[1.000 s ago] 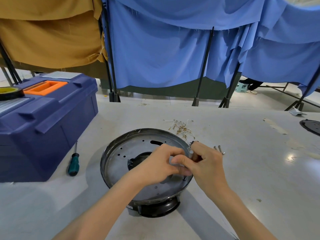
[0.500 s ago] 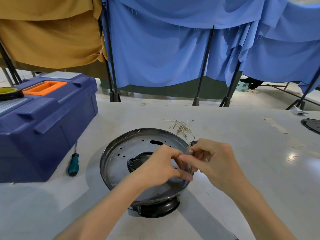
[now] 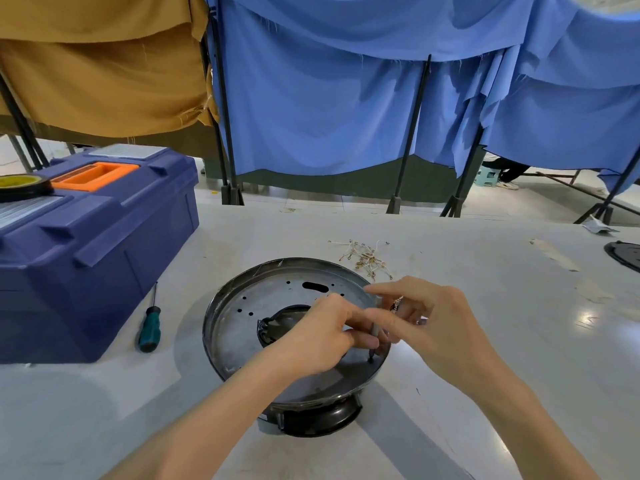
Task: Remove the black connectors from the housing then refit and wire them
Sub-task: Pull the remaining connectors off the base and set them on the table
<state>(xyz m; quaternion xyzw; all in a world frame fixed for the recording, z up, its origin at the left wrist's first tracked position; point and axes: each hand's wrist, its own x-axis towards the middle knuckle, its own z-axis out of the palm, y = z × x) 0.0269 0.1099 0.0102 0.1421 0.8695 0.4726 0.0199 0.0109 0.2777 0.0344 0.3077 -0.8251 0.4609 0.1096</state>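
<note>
The housing (image 3: 242,327) is a round metal dish on a black base, close to me on the table. A black part (image 3: 273,329) shows in its centre opening. My left hand (image 3: 322,341) lies over the dish's right side and pinches a thin grey pin (image 3: 375,332) that stands upright on the plate near the right rim. My right hand (image 3: 436,323) hovers just right of it with fingers curled, and small metal pieces (image 3: 396,304) show between its fingers. What lies under the hands is hidden.
A blue toolbox (image 3: 86,254) with a tape roll (image 3: 24,185) on top stands at the left, with a green-handled screwdriver (image 3: 149,329) beside it. Loose wires (image 3: 367,258) lie behind the dish. A black disc (image 3: 625,254) sits at the right edge.
My right hand has lifted from the table beside the dish and moved up and left toward the rim; the two screws that lay there are no longer in sight. My left hand stays on the pin.
</note>
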